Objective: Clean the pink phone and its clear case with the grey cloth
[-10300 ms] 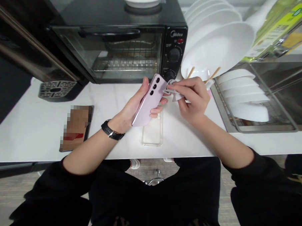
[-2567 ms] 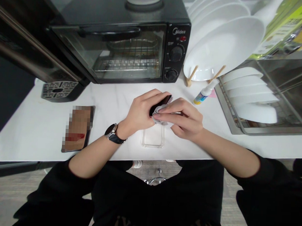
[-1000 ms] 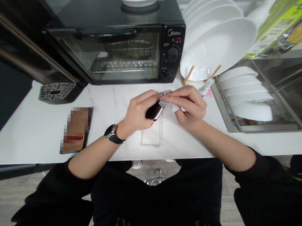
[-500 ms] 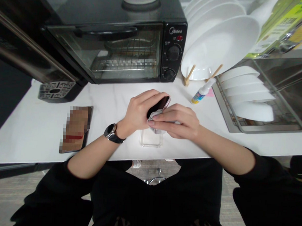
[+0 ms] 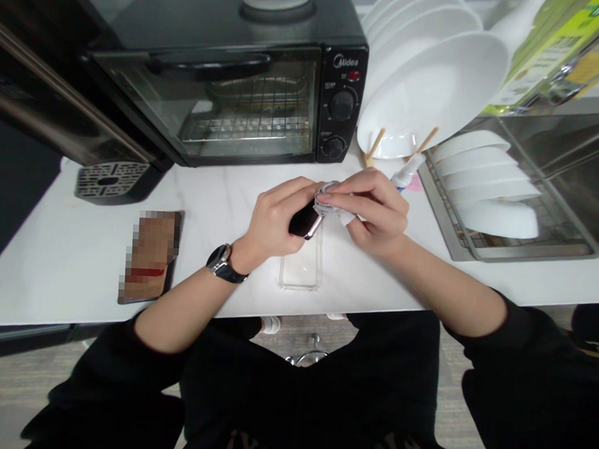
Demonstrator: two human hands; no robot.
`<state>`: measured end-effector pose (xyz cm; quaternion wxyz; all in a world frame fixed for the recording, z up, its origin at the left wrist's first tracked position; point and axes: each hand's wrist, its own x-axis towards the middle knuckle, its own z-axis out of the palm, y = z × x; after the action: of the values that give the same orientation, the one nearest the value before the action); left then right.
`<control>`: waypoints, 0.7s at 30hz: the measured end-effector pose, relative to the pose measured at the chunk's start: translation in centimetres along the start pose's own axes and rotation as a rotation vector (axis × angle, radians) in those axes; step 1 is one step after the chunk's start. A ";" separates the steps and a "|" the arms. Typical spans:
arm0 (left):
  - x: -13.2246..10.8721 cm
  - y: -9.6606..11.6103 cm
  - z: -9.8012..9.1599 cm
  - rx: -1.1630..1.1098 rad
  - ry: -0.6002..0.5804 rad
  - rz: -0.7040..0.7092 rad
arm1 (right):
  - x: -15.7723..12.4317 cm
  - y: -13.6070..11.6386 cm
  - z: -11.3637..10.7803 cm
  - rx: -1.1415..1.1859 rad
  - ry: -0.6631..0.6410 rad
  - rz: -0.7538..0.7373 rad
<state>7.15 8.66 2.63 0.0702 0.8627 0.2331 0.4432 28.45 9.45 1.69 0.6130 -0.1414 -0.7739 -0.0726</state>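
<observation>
A dark phone (image 5: 303, 221) with a pinkish metal edge is gripped by my left hand (image 5: 275, 217), its fingers wrapped over the far side. My right hand (image 5: 379, 211) pinches a crumpled grey cloth (image 5: 330, 201) against the phone's far end. Below the phone, a clear phone case (image 5: 300, 271) lies flat on the white counter (image 5: 371, 280). Partly hidden behind my right hand is a small spray bottle (image 5: 408, 171) with a white top.
A black toaster oven (image 5: 255, 110) stands behind my hands. White plates (image 5: 434, 91) stand in a wooden rack, and bowls (image 5: 499, 193) sit in a wire basket at the sink. A second phone (image 5: 152, 258), its screen pixelated, lies at the left.
My right hand and the cloth have moved from the phone's near end up to its far end. More of the phone's near end and of the clear case shows, while the bottle is now partly covered.
</observation>
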 end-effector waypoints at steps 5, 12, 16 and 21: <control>-0.1 -0.2 0.1 0.004 -0.018 -0.020 | 0.0 -0.5 0.2 -0.009 0.007 0.014; 0.0 -0.4 -0.1 0.007 -0.074 -0.061 | 0.2 -1.9 1.0 0.073 -0.077 -0.118; 0.1 -0.5 -0.1 0.041 -0.084 -0.106 | -0.1 -0.6 0.4 0.009 -0.136 -0.101; 0.2 -0.5 -0.1 0.015 -0.093 -0.122 | 0.0 1.4 -0.6 -0.012 -0.175 -0.094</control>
<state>7.06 9.15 2.65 0.1014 0.8671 0.2852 0.3956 29.42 10.59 1.70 0.5384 -0.1142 -0.8297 -0.0932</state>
